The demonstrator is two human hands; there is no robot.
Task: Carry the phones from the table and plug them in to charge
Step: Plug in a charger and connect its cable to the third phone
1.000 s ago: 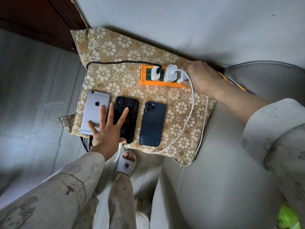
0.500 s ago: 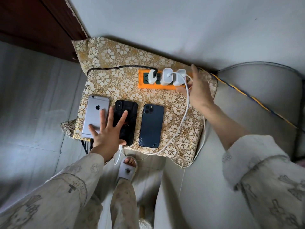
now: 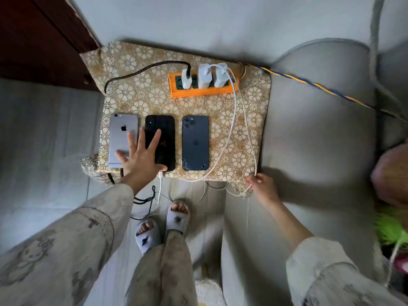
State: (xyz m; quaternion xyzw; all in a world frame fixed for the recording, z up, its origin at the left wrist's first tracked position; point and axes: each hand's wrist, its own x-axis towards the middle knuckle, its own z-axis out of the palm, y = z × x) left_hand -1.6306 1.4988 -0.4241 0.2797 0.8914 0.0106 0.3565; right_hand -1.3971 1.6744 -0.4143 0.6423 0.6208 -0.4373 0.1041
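A: Phones, three, face down in a row along the near half of the table (image 3: 136, 100), long axes running from near edge to far edge. Left to right: silver phone (image 3: 122, 133) by the left edge, black phone (image 3: 164, 133) in the middle, dark blue phone (image 3: 195, 142) right of it.

B: Left hand?

A: Left hand (image 3: 141, 159) lies flat, fingers spread and straight, over the near ends of the silver and black phones. It presses, it does not grip. A white connector (image 3: 160, 175) sits at the black phone's near end, just off the table's near edge.

B: Far side?

A: Orange power strip (image 3: 203, 87) toward the far right corner, three white chargers (image 3: 204, 76) plugged in. A black braided cord (image 3: 141, 70) runs from the leftmost toward the left edge.

B: Right hand?

A: Right hand (image 3: 261, 186) at the near right corner, fingers curled, pinching a loop of white cable (image 3: 233, 111) that hangs off the near edge. Its free end I cannot find.

B: What does the next move turn on?

A: My judgement: the blue phone has no lead visible at its near end. That end points at the near edge, and it lies left of the right hand, which is nearer to it than the occupied left. The plug must go in along the phone's long axis.
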